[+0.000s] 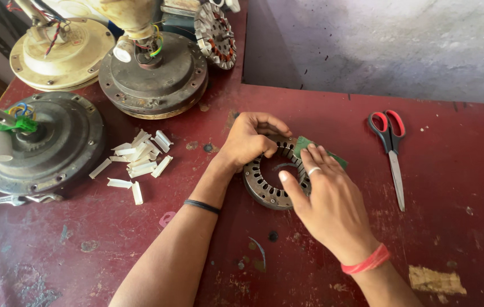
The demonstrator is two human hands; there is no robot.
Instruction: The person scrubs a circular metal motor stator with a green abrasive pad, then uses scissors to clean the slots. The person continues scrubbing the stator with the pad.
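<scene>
A round slotted metal stator core lies flat on the dark red table. My left hand curls over its far left rim, fingers bent onto the slots. My right hand lies across the core's right side, with a ring on one finger, and presses a small green insulating sheet against the rim. The thumb reaches into the centre hole. Much of the core's right half is hidden under this hand.
A pile of several white folded paper strips lies left of the core. Red-handled scissors rest at the right. Three fan motor housings stand at the left and back. A grey wall rises behind the table.
</scene>
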